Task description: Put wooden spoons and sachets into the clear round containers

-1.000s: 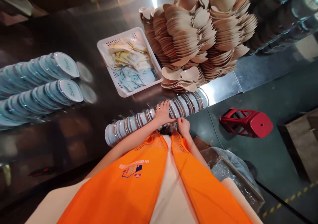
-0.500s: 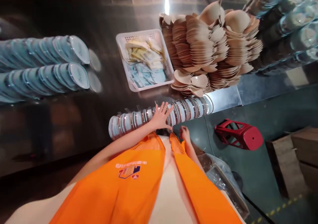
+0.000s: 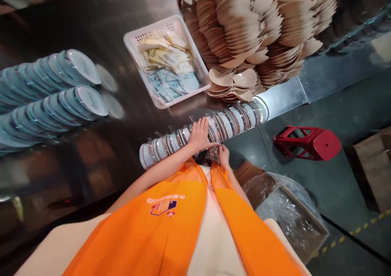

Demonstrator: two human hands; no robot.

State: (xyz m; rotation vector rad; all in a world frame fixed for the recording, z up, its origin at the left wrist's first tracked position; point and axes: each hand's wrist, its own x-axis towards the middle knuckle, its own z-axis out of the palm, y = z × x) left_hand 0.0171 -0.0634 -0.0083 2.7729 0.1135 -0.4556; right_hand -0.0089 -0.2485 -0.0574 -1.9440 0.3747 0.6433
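The left hand (image 3: 199, 135) lay palm-down on the row (image 3: 236, 119), its fingers straight and side by side, the thumb out toward the near edge, gripping nothing. The right hand (image 3: 224, 153) sat at the row's near side, fingers bent inward; whether they pinched the film (image 3: 220, 129) I could not tell.

The row of pale tubs lay on its side along the near edge of the table (image 3: 130, 123). It looked light for its length, the tubs stiff, the glossy film slippery and easily torn. It would probably sag or bend between tubs if lifted at one end – better a hand under each half, with the palms spread.

Beyond it, print marked the yellow and blue sachets (image 3: 171, 60) in the white basket (image 3: 183, 97), too small to read; the scoops (image 3: 241, 31) beside it showed no label. The lids (image 3: 91, 100) of the tubs at far left carried dark lettering, too blurred to make out.

Nearer the body, the orange vest (image 3: 134, 227) bore pale characters – illegible at that angle – and a house-like emblem (image 3: 164, 207).
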